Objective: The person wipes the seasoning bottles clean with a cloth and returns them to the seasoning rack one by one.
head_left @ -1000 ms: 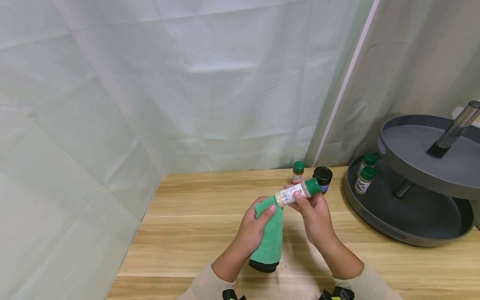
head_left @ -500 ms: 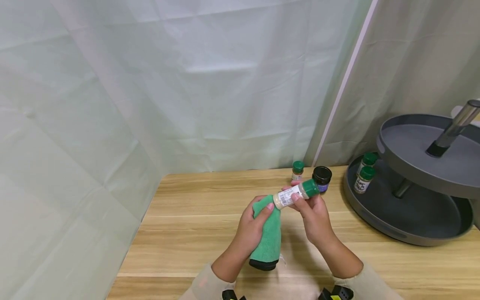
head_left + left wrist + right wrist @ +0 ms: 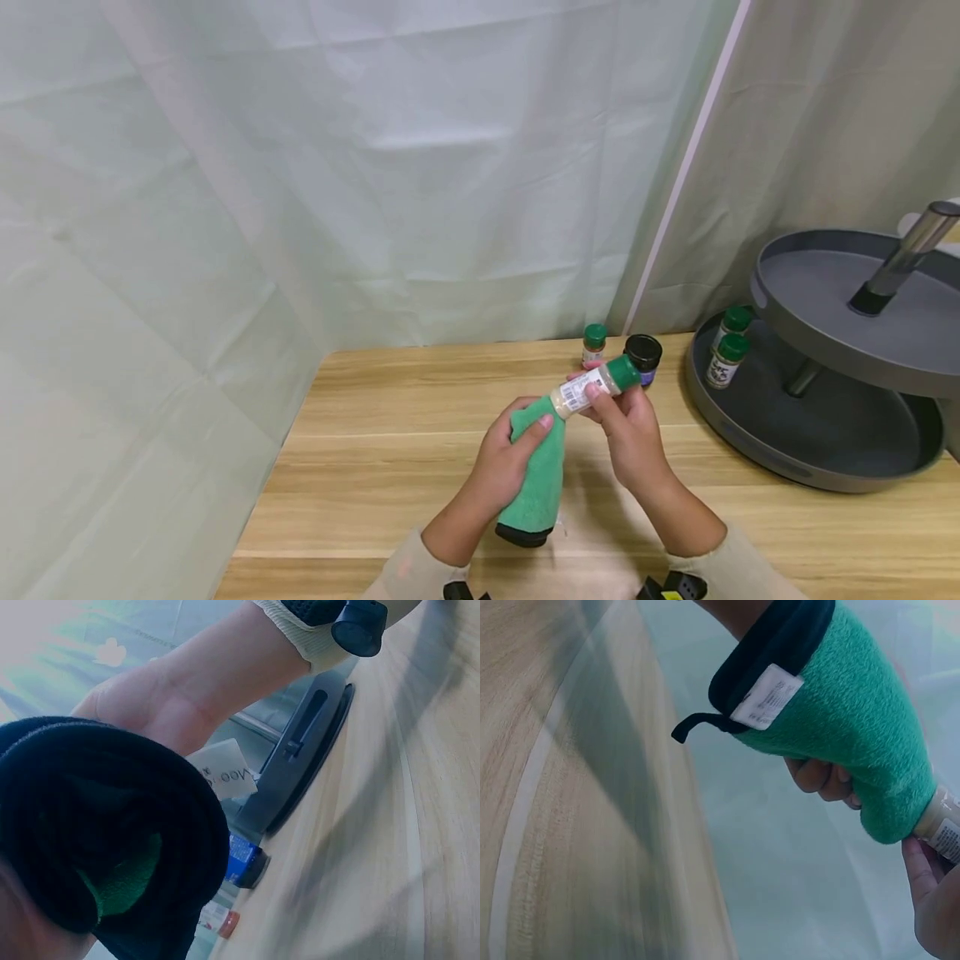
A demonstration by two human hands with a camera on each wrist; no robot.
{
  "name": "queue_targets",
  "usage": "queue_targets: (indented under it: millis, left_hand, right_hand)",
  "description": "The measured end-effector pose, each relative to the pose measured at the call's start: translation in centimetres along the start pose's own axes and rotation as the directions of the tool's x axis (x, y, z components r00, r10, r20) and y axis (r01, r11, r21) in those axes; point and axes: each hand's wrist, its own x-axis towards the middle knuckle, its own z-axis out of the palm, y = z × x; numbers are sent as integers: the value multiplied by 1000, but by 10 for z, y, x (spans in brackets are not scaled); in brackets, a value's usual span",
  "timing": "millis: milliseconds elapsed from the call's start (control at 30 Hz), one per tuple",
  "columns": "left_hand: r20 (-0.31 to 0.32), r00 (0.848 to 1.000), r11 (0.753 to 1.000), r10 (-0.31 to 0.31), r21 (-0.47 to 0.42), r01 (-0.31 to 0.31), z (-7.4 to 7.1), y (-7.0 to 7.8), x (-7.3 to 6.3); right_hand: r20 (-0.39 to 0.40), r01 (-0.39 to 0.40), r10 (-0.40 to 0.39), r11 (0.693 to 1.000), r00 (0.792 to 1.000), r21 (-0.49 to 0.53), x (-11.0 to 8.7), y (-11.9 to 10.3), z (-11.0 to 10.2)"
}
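Note:
My left hand (image 3: pixel 501 457) grips a rolled green cloth (image 3: pixel 542 479) with a black edge, its thumb lying across the top end. A clear spice bottle (image 3: pixel 583 392) with a green cap and white label is pinched in my right hand (image 3: pixel 630 429). The bottle tilts up to the right, and its base sits against the cloth's upper end. Seen from the left wrist, the cloth's black end (image 3: pixel 187 825) forms an open roll. In the right wrist view a white tag (image 3: pixel 768 697) and a black loop (image 3: pixel 697 724) hang from that edge.
Behind the hands stand another green-capped bottle (image 3: pixel 594 342) and a black-lidded jar (image 3: pixel 643 357). At right is a grey two-tier round tray (image 3: pixel 817 477) with two green-capped bottles (image 3: pixel 724 361) on its lower level. Pale curtains (image 3: pixel 480 208) rise behind the wooden table (image 3: pixel 360 500).
Both hands keep their holds on the cloth and the bottle. The bottle and the cloth shift only slightly, down and left, then back up and right.

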Motion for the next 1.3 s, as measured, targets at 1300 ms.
queue_targets:
  millis: [1300]
  left_hand:
    - [-223,973,997,-62,23,69,-10,-14,12]
  right_hand:
    - [-51,-20,5,955,999,-296,11,-6,-9]
